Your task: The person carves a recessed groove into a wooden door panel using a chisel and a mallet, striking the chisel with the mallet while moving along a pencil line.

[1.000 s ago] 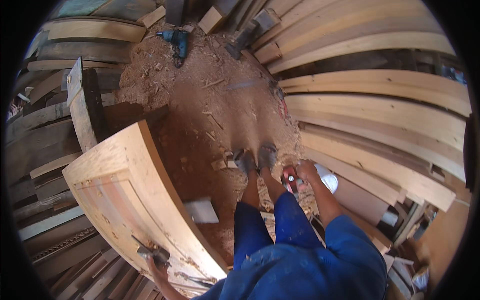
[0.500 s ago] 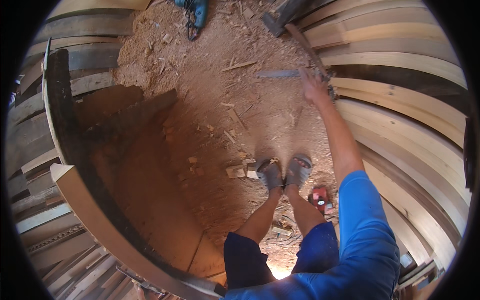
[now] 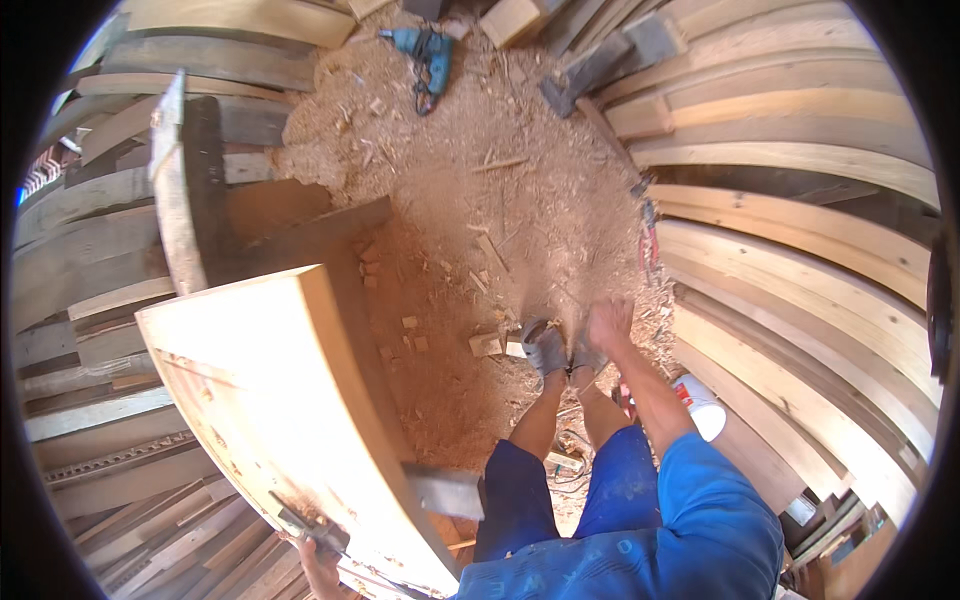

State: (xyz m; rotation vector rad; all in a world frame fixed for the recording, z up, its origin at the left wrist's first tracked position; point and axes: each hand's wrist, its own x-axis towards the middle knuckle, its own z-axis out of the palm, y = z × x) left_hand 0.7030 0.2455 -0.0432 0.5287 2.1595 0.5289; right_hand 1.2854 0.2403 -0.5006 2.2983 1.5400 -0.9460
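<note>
At the lower left, my left hand point(image 3: 318, 568) is closed around a dark metal tool point(image 3: 308, 525), whose kind I cannot make out. The tool lies against the broad face of a thick pale wooden beam point(image 3: 270, 380). My right hand point(image 3: 610, 325) hangs over my right sandal, beside my legs. Its fingers are smeared, and no tool shows in it. A red-handled tool point(image 3: 648, 240) rests on the ground beyond that hand, by the stacked boards.
Stacked boards point(image 3: 800, 290) line the right side, and more boards point(image 3: 110, 310) the left. A teal power drill point(image 3: 430, 60) lies on sawdust at the far end, left of a hammer-like tool point(image 3: 560, 95). A white bucket point(image 3: 705, 410) stands right of my legs.
My right hand has drawn back toward my feet, and the grey blade beside it is out of sight. The beam's broad face now shows. My left hand shows more clearly with the tool.
</note>
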